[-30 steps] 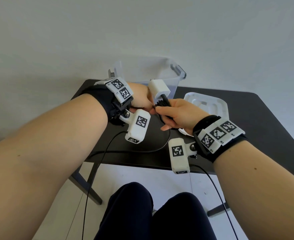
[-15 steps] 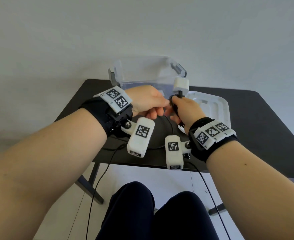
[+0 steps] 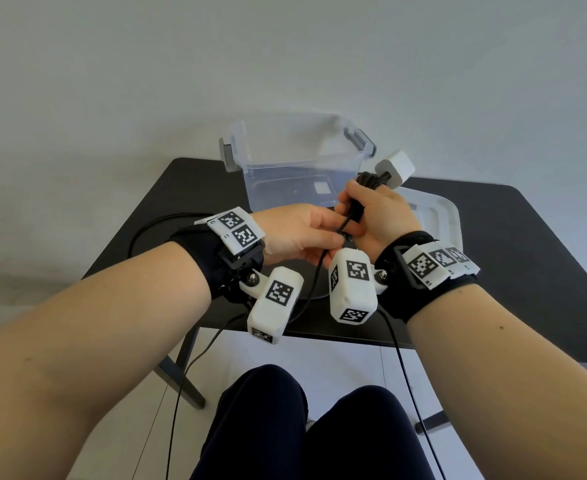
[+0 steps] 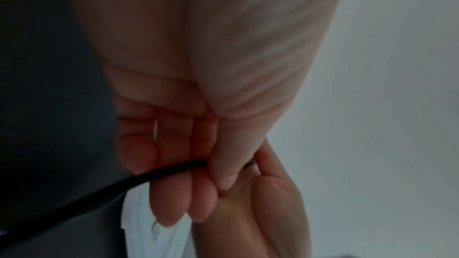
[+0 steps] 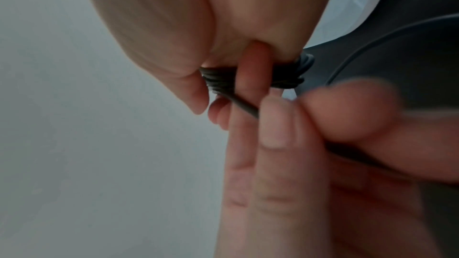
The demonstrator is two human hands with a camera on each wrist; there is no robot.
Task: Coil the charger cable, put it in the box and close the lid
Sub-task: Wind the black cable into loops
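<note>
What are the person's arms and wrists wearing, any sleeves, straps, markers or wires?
No sleeves: both forearms are bare. The left wrist and the right wrist each wear a black strap with white tags printed with black square codes. A white boxy camera with the same codes hangs under each wrist, and a thin black wire trails down from each.

My cable (image 3: 349, 216) is black against the white charger block (image 3: 396, 172). The box (image 3: 295, 168) is clear plastic with grey latches – its lid (image 3: 447, 220) a pale translucent white. The table (image 3: 527, 244) is black, and my wrist bands (image 3: 439, 268) carry black-and-white square codes.
</note>
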